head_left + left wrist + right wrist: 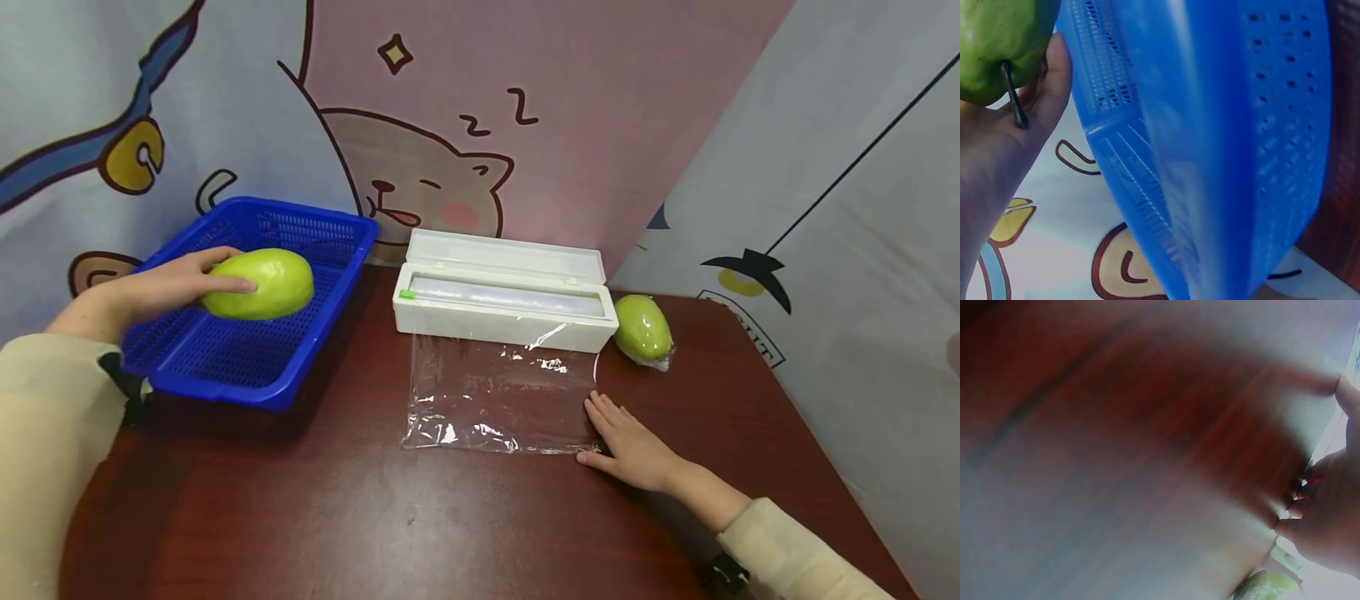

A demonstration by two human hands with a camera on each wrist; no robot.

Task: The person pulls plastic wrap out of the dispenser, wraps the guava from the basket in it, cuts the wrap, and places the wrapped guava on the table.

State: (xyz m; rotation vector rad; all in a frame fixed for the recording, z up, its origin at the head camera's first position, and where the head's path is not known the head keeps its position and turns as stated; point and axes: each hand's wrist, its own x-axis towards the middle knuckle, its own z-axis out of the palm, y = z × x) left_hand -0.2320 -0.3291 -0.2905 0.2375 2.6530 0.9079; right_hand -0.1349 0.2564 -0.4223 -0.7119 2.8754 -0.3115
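Left hand (176, 279) grips green fruit (266, 283) over blue basket (247, 354); right hand (636, 450), fingers extended, is beside clear film (502, 392).
Likely firm and slick, the fruit suits a midsection hold; whether fingertips touch film is unclear.

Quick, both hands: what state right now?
Left hand: holding a green fruit.
Right hand: open, at the right edge of the clear film.

A lane of wood-grain tabletop (358, 367) runs between the blue plastic basket (217, 392) and white cling film box (502, 327), widening toward the front. The raised lid (506, 257) bars the box's rear, the wrapped green fruit (642, 327) its right end, the right hand (636, 443) the film sheet (495, 392) at its right edge.
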